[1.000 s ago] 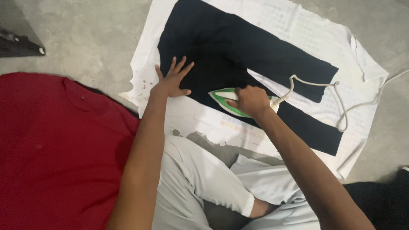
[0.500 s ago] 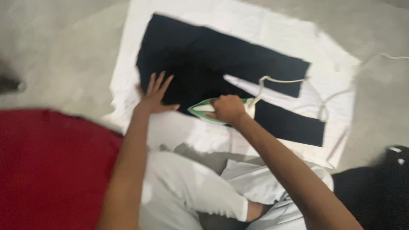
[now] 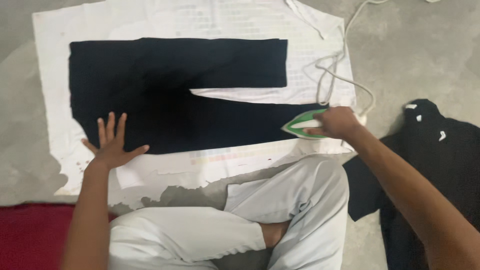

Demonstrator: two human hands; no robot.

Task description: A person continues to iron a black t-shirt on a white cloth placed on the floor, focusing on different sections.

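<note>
In the head view, your left hand [image 3: 112,145] lies flat with the fingers spread, holding nothing, and presses on the lower left edge of the black trousers [image 3: 165,92]. Your right arm reaches out to the right, and the right hand [image 3: 336,123] is closed around the handle of the green iron [image 3: 302,125], which sits at the end of the nearer trouser leg. The trousers lie flat on a white cloth [image 3: 200,20] over a grey concrete floor [image 3: 425,50]. The iron's white cord [image 3: 335,70] curls away on the cloth. Dark clothes [image 3: 440,150] lie at the right, and a red cloth [image 3: 30,235] at the lower left.
</note>
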